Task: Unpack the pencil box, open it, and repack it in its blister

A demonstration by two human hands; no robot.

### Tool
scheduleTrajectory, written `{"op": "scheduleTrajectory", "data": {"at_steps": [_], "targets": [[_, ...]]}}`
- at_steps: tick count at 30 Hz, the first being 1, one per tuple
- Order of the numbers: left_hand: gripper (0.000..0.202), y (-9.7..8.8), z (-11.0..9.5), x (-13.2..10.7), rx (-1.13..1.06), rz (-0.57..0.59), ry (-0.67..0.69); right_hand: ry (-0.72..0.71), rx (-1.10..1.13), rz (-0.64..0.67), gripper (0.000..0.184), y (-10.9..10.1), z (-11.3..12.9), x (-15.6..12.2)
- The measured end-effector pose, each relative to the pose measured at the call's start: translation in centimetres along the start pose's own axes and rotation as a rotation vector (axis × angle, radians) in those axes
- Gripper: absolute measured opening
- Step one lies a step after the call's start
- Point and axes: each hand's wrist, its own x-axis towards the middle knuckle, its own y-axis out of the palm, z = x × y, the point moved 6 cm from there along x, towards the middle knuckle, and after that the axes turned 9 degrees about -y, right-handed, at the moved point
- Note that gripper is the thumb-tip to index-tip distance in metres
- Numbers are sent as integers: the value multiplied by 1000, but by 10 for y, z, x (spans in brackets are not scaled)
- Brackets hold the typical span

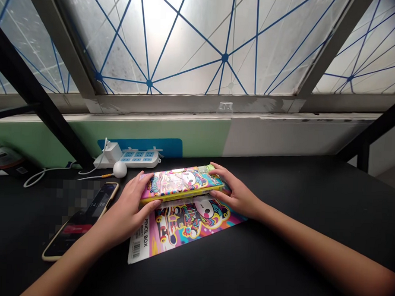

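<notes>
A colourful pencil box (180,182) with a cartoon character on its lid and a yellow side lies lengthwise before me. My left hand (130,206) grips its left end, fingers on the top and thumb along the near side. At the other end my right hand (235,190) holds it the same way, fingers at the far corner and thumb at the near edge. Under and in front of the box is a printed card (188,225) with matching artwork, a barcode and the words "PENCIL BOX". The card's far part is hidden beneath the box.
To the left lies a phone (84,222) with its screen lit. Behind it are a white power strip (140,158) with a plug and cable, and a round white object (120,169). Black frame bars (46,104) slope down on both sides of the black table (296,181).
</notes>
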Motion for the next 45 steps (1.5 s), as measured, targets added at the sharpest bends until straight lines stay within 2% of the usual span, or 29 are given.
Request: {"op": "scheduleTrajectory", "data": {"at_steps": [4, 8, 14, 16, 19, 21, 23, 25, 29, 32, 35, 38, 40, 45], "targets": [[72, 0, 0, 0, 25, 25, -23, -10, -73, 8, 49, 0, 0, -3], [67, 0, -2, 1, 40, 28, -29, -32, -176, 26, 48, 0, 3, -4], [59, 0, -6, 1, 101, -8, 37, -174, -402, 106, 37, 5, 11, -3], [55, -1, -10, 0, 142, -48, 83, -263, -495, 63, 37, 2, 22, -3], [51, -1, -25, -4, 189, -105, 187, -505, -554, -10, 31, 3, 53, -9], [50, 1, -39, -9, 216, -137, 276, -653, -513, 15, 24, 10, 75, -15], [51, 6, -50, -12, 246, -139, 349, -720, -439, 115, 21, 23, 91, -21], [53, 13, -56, -14, 291, -115, 380, -680, -371, 267, 32, 38, 98, -25], [61, 22, -49, -10, 393, -74, 344, -365, -244, 562, 78, 57, 84, -29], [62, 20, -39, -3, 430, -51, 277, -231, -145, 643, 92, 57, 77, -32], [62, 16, -29, 2, 441, -22, 222, -227, -113, 610, 85, 53, 80, -31], [60, 13, -22, 6, 439, -2, 169, -227, -117, 537, 59, 51, 86, -29], [61, 11, -19, 8, 434, -1, 141, -201, -159, 476, 49, 50, 85, -27], [62, 12, -22, 9, 433, 9, 138, 14, -413, 296, 45, 40, 63, -22]]}}
